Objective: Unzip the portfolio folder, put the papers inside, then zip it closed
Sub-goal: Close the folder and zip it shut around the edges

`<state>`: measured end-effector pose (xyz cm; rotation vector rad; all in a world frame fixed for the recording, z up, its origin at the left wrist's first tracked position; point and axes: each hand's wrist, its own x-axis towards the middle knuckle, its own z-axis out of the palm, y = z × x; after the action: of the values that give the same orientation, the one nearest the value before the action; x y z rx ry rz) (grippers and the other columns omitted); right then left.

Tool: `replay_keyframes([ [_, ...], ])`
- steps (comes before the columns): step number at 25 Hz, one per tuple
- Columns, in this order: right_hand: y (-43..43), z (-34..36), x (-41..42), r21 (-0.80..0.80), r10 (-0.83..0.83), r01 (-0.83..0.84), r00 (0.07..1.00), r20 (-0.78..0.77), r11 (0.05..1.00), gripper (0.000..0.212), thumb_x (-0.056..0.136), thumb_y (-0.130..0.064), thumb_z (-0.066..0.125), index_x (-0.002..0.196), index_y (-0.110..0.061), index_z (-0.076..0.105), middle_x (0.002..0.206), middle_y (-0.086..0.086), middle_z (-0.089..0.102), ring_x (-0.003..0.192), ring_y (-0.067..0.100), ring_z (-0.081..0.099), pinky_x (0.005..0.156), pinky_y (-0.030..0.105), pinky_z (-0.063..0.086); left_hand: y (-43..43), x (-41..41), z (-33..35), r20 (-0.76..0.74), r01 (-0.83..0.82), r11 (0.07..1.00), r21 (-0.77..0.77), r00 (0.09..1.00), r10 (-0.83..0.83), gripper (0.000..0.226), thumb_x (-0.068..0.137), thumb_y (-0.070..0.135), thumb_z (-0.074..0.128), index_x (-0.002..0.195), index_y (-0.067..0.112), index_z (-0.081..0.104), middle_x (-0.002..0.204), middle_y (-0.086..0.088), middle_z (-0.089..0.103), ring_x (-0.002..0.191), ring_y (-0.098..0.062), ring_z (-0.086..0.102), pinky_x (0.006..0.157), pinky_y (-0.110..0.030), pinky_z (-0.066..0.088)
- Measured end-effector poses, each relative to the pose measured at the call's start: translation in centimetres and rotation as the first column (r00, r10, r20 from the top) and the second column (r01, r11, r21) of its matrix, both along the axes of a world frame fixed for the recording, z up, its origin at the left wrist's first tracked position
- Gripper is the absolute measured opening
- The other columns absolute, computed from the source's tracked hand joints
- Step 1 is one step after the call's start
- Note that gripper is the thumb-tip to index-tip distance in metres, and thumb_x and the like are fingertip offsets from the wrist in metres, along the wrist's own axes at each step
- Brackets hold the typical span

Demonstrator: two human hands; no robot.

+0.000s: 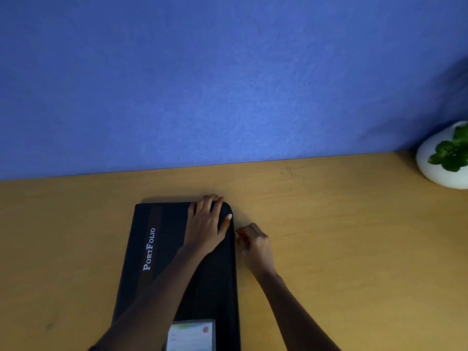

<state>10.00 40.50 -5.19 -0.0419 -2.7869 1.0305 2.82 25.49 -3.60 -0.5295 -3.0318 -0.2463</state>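
Hands meet at the far right corner of a black fabric portfolio folder (215, 287) with "PortFolio" printed in white on its cover. The right hand (253, 241) is curled, its fingertips drawn together on a small pale zip pull (236, 233) that barely shows between them. This pinch sits against the folder's right edge, a little nearer the person than the rounded far corner. Whether the zip along that edge is open or closed cannot be told.

Just left of the pinch and slightly farther away, the left hand (205, 224) lies flat on the cover, grasping nothing. Its fingers are straight and reach the far edge, and the thumb is spread towards the right edge.

The folder lies flat on a tan wooden tabletop (329, 224). From the pinch it stretches leftward, and towards the person until it leaves the picture. Well back from the pinch, at the near end of the cover, a pale printed card (190, 334) with green and red marks shows in a framed rectangle. The left forearm partly covers it.

Far to the right of the pinch and farther away, a round white pot (430, 168) holds a green leafy plant (450, 153). A blue textured wall (228, 84) rises beyond the table's far edge.
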Motion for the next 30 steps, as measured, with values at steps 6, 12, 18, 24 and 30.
replay_keyframes([
  [6,-1.4,-0.9,2.9,0.020,-0.075,0.075,0.997,-0.017,0.997,0.007,0.090,-0.015,0.059,0.089,-0.012,0.065,0.088,0.003,0.062,0.072,0.023,0.061,0.056,0.031,0.046,-0.4,-1.7,-1.9,-0.040,0.023,0.960,0.279,0.999,-0.013,0.048,0.090,0.061,0.040,0.114,0.022,0.052,0.111,0.004,0.053,0.106,-0.021,0.049,0.097,-0.036,0.035],
  [12,-0.9,-0.5,1.5,0.026,-0.131,0.132,0.991,-0.040,0.991,0.003,0.090,-0.012,0.064,0.087,-0.012,0.065,0.087,0.001,0.060,0.071,0.020,0.061,0.055,0.031,0.048,-0.6,-1.7,-1.8,-0.087,0.055,0.901,0.431,0.996,-0.020,0.043,0.090,0.060,0.047,0.111,0.023,0.050,0.110,0.006,0.051,0.104,-0.019,0.048,0.096,-0.031,0.034],
  [18,-0.1,0.6,-6.0,0.129,0.003,0.014,0.991,-0.133,0.992,0.005,0.087,-0.006,0.063,0.090,-0.007,0.068,0.087,0.007,0.063,0.073,0.023,0.064,0.058,0.032,0.052,-0.7,-1.4,-2.1,-0.089,0.059,0.902,0.427,0.996,-0.022,0.043,0.089,0.061,0.049,0.112,0.024,0.050,0.112,0.007,0.051,0.110,-0.017,0.048,0.100,-0.032,0.036],
  [24,0.0,1.2,-12.0,0.151,0.299,-0.285,0.952,-0.073,0.946,0.012,0.085,-0.006,0.059,0.091,-0.006,0.069,0.091,0.008,0.064,0.079,0.022,0.065,0.065,0.038,0.056,-1.4,-2.1,-2.7,-0.066,0.021,0.909,0.416,0.998,0.007,0.041,0.087,0.056,0.053,0.113,0.025,0.052,0.112,0.006,0.053,0.112,-0.017,0.047,0.102,-0.033,0.036],
  [30,-2.1,3.0,-16.6,0.145,0.451,-0.488,0.863,0.229,0.861,0.014,0.082,-0.003,0.070,0.092,-0.010,0.075,0.089,0.006,0.074,0.081,0.020,0.069,0.077,0.029,0.055,-2.6,-1.5,-1.8,-0.090,-0.020,0.908,0.419,0.994,0.063,0.036,0.089,0.044,0.054,0.116,0.020,0.056,0.118,-0.001,0.052,0.116,-0.024,0.048,0.110,-0.045,0.032],
])
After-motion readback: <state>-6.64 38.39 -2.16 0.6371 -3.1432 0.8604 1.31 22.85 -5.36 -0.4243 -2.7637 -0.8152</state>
